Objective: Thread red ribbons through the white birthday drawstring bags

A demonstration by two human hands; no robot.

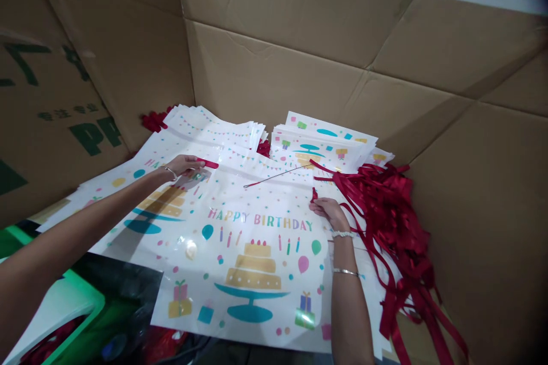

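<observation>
A glossy white "Happy Birthday" sheet (257, 228), printed with a tiered cake, lies spread in front of me over other sheets. At its upper left, my left hand (187, 165) pinches a short red ribbon (209, 163). My right hand (329, 210) is closed at the sheet's right edge on another end of red ribbon (314, 194). Across the upper part of the sheet lies a thin metal wire tool (278, 175), with a narrow loop at its left end. Whether the two ribbon ends join behind the sheet is hidden.
Tall cardboard walls (274, 63) surround the work area at the back and sides. A tangled heap of red ribbons (385, 205) hangs at the right. Stacks of printed sheets (325, 137) stand behind. A green and white plastic stool or bin (81, 302) is at lower left.
</observation>
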